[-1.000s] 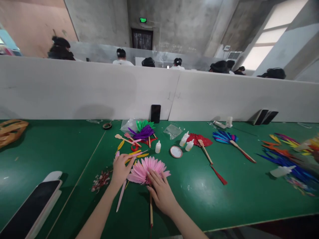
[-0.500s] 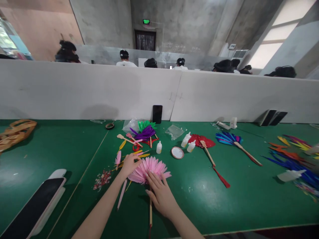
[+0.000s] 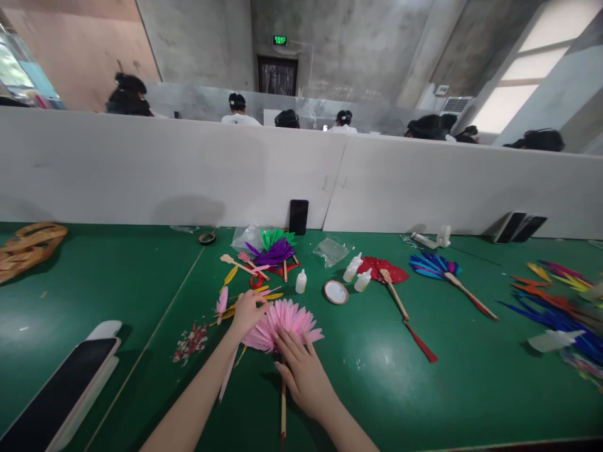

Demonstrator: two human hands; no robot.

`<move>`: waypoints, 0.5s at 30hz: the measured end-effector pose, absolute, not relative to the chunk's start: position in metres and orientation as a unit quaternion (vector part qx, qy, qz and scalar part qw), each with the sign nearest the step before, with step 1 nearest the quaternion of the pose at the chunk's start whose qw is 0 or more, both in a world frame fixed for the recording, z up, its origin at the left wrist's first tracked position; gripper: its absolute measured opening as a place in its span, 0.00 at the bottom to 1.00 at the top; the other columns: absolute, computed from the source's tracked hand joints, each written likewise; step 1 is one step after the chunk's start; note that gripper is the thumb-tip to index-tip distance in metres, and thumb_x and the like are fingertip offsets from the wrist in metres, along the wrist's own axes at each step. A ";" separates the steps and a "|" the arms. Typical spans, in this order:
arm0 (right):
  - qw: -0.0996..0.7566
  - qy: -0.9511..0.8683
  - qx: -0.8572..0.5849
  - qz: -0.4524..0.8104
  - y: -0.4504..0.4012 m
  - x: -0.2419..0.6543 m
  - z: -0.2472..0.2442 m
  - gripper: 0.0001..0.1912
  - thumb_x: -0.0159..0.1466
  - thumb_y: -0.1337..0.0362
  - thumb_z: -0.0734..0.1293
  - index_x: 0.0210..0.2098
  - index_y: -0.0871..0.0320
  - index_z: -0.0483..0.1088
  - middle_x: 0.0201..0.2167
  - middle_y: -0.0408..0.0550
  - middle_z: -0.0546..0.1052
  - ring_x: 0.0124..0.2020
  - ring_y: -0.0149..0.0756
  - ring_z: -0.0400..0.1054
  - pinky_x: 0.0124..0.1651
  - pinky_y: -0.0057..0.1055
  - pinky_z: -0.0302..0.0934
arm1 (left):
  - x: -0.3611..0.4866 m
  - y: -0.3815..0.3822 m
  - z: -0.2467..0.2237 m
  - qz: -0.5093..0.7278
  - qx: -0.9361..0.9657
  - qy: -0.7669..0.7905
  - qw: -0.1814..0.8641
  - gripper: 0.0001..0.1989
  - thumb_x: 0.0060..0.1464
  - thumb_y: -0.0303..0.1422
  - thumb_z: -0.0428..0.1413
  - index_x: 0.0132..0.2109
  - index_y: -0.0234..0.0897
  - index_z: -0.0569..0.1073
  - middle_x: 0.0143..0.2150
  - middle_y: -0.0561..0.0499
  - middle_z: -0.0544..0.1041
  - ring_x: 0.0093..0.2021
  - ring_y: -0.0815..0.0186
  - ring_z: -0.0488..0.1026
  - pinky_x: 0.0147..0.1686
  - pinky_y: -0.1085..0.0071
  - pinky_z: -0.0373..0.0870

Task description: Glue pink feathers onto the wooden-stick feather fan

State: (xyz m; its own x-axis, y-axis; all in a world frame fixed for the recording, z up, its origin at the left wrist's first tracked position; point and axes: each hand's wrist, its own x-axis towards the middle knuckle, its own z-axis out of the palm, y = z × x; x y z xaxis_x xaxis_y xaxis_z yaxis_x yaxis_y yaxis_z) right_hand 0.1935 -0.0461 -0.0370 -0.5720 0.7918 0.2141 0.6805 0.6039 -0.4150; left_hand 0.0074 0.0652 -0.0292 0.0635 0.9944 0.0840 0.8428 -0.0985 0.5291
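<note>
A pink feather fan (image 3: 294, 317) lies on the green table with its wooden handle pointing toward me. Flat on the fan's lower middle rests my right hand (image 3: 304, 373), fingers stretched out. At the fan's upper left edge is my left hand (image 3: 248, 312), thumb and forefinger brought together; whatever is between them is too small to make out. Yellow feathers (image 3: 261, 295) and a pink feather (image 3: 222, 300) lie beside and beyond my left hand. A white glue bottle (image 3: 301, 282) stands just behind the fan, near a round white dish (image 3: 336, 292).
Purple feathers (image 3: 274, 252), a red fan (image 3: 385, 270) and a blue fan (image 3: 431, 265) lie farther back. Two glue bottles stand by the red fan. A black phone (image 3: 298, 216) leans on the white partition (image 3: 235, 169). Left is a black-and-white device (image 3: 63, 389). People sit beyond the partition.
The view has shifted slightly. Both hands keep nearly the same places on the pink fan.
</note>
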 end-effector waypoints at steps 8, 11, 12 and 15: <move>0.188 -0.876 -0.422 0.138 -0.047 0.194 -0.038 0.29 0.68 0.63 0.54 0.66 0.54 0.39 0.65 0.46 0.51 0.65 0.40 0.46 0.64 0.51 0.45 | -0.010 0.063 -0.019 0.256 0.674 0.680 0.132 0.15 0.56 0.40 0.49 0.35 0.38 0.78 0.37 0.46 0.77 0.41 0.59 0.71 0.44 0.64 0.63; 0.200 -0.876 -0.420 0.129 -0.047 0.195 -0.039 0.30 0.68 0.63 0.55 0.66 0.54 0.39 0.65 0.46 0.52 0.65 0.40 0.47 0.64 0.49 0.46 | -0.026 0.053 -0.012 0.275 0.652 0.699 0.108 0.16 0.56 0.41 0.48 0.41 0.38 0.76 0.41 0.45 0.76 0.45 0.57 0.70 0.48 0.61 0.61; 0.202 -0.876 -0.418 0.127 -0.047 0.195 -0.039 0.30 0.68 0.63 0.55 0.66 0.54 0.39 0.65 0.46 0.52 0.65 0.40 0.47 0.64 0.49 0.46 | -0.032 0.047 -0.011 0.281 0.645 0.703 0.103 0.16 0.55 0.41 0.48 0.41 0.38 0.76 0.41 0.44 0.76 0.45 0.56 0.70 0.48 0.60 0.61; 0.206 -0.875 -0.419 0.127 -0.047 0.196 -0.040 0.30 0.68 0.62 0.54 0.67 0.54 0.39 0.65 0.46 0.52 0.65 0.40 0.46 0.64 0.50 0.46 | -0.051 0.019 -0.008 0.316 0.642 0.689 0.119 0.15 0.54 0.41 0.48 0.38 0.41 0.77 0.40 0.47 0.77 0.44 0.58 0.72 0.48 0.60 0.63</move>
State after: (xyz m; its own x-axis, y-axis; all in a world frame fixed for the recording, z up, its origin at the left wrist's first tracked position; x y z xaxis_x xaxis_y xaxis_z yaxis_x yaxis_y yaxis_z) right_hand 0.1956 -0.0474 -0.0395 -0.5632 0.7864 0.2536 0.6817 0.6157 -0.3952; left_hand -0.0506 0.0192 -0.0078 -0.1480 0.9590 0.2418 0.8093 -0.0231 0.5870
